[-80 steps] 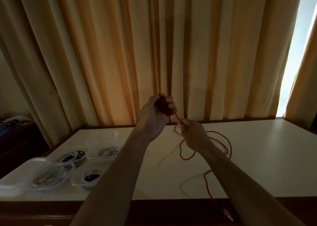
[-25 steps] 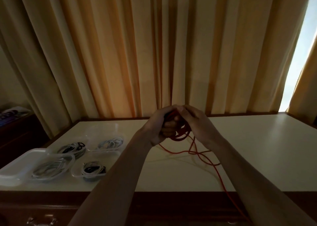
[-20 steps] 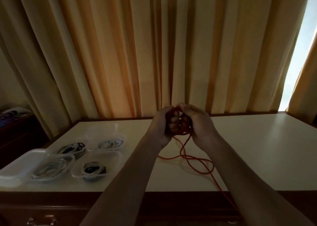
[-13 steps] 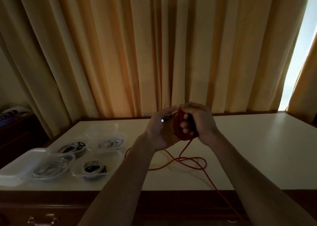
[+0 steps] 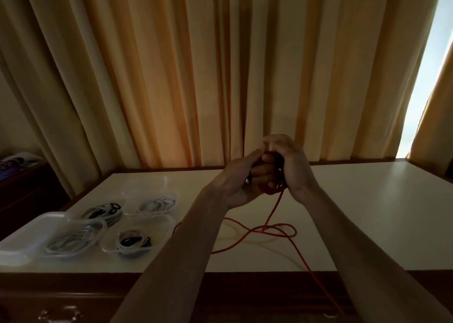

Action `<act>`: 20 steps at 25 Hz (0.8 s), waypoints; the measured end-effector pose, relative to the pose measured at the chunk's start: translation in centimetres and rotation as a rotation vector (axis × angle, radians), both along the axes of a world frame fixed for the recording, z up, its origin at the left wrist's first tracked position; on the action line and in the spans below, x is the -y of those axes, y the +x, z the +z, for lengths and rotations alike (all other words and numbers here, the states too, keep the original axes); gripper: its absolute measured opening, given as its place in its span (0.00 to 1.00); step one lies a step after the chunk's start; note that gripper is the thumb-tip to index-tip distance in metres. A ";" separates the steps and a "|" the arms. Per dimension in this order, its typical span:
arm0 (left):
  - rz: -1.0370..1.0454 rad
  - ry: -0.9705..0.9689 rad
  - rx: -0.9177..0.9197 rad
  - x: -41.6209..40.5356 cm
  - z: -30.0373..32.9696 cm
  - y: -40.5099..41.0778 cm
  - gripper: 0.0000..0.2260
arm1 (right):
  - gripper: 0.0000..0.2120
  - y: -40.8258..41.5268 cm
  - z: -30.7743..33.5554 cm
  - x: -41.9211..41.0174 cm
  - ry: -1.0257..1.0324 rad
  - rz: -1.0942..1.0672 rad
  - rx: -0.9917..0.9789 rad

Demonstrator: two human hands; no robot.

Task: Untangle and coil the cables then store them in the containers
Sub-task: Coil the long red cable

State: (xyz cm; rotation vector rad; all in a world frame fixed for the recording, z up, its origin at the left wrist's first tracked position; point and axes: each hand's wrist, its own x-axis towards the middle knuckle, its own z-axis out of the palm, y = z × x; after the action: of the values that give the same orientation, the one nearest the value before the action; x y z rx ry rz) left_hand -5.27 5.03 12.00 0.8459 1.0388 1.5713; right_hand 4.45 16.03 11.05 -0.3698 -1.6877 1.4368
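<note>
Both hands were raised above the table (image 5: 367, 212), the left hand (image 5: 235, 183) and right hand (image 5: 291, 168) closed together round a red cable (image 5: 272, 215). Its slack hung down and looped across the table's middle, then trailed over the near edge between the forearms. Clear tubs (image 5: 137, 242) holding coiled cables crowded the left end, with a lid (image 5: 27, 237) at the near left corner. The right half lay bare. Curtains (image 5: 196, 77) hung close behind the far edge. A dark cabinet (image 5: 22, 188) stood just left of the table.
</note>
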 end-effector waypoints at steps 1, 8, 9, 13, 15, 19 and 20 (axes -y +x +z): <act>0.058 0.025 0.034 -0.4 0.0 0.1 0.16 | 0.18 -0.1 -0.5 0.0 -0.070 0.036 -0.008; 0.400 0.218 0.234 -1.6 1.6 -0.2 0.16 | 0.19 1.7 -3.7 0.3 -0.173 0.201 0.298; 0.453 0.246 0.241 -1.5 1.9 -0.1 0.16 | 0.15 2.0 -3.6 0.5 -0.137 0.169 0.296; 0.519 0.354 0.355 -0.6 3.4 -0.1 0.12 | 0.06 3.0 -2.7 1.9 0.045 0.126 0.394; 0.535 0.364 0.303 0.2 4.0 0.4 0.10 | 0.07 3.9 -2.1 3.2 0.055 0.195 0.483; 0.586 0.281 -0.031 2.2 4.2 2.9 0.10 | 0.10 6.3 0.1 6.0 0.029 0.285 0.530; 0.600 0.274 -0.122 2.6 3.9 3.5 0.10 | 0.09 6.8 0.6 6.5 0.037 0.271 0.515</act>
State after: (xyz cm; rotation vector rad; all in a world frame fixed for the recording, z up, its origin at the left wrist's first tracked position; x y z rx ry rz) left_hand -1.77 2.45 15.95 0.8662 1.2582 2.2275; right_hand 11.24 9.54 11.63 -0.5414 -2.2432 1.5928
